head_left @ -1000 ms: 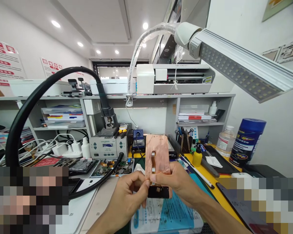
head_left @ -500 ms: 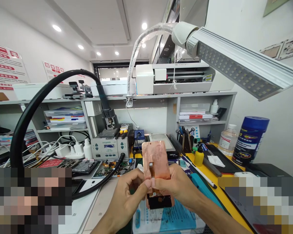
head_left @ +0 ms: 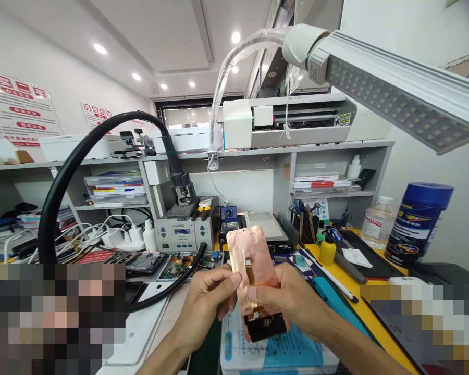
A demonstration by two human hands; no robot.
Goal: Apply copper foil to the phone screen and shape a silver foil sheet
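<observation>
From here I see the left hand [head_left: 211, 291] pinching a copper-coloured panel [head_left: 261, 255] at its left edge, the right hand [head_left: 297, 297] in a closed grip on its right side, above a blue-and-white box [head_left: 279, 359] near on the bench [head_left: 362, 312].

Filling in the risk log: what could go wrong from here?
1. The right hand has its thumb over the thin flex strip; pressure might crease it.
2. The copper-coloured panel is held up by only the right hand and left hand; a slip could drop it onto the blue-and-white box below.
</observation>
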